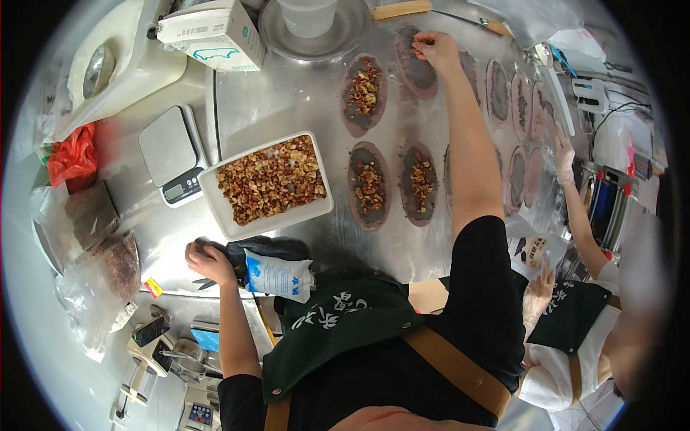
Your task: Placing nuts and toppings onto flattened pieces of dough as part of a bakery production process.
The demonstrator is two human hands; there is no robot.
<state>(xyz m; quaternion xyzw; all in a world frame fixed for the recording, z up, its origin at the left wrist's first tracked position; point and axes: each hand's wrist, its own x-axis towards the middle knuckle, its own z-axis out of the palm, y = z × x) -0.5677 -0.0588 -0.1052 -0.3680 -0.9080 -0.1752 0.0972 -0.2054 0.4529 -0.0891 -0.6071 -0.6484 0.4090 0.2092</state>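
Note:
My right hand (435, 50) is over the far end of an oval of purplish dough (415, 75) with a dark grey spread. Its fingers are pinched on small reddish-brown walnut pieces (421, 44). Left of it lies another oval (357, 128) with chopped walnuts (365, 90) along its middle; two nearer ovals carry walnuts too. A white tray (231, 231) full of chopped walnuts (273, 179) sits left of the dough. By the near table edge my left hand (209, 261) is curled beside a black bag (277, 248); whatever its fingers hold is hidden.
A digital scale (169, 147) stands left of the tray, beyond it a flour bin (133, 90) with a scoop. A carton (212, 39) and a metal pan (316, 47) are at the back. A blue-white packet (279, 275) lies near me. At right, a gloved co-worker (568, 309) handles more ovals.

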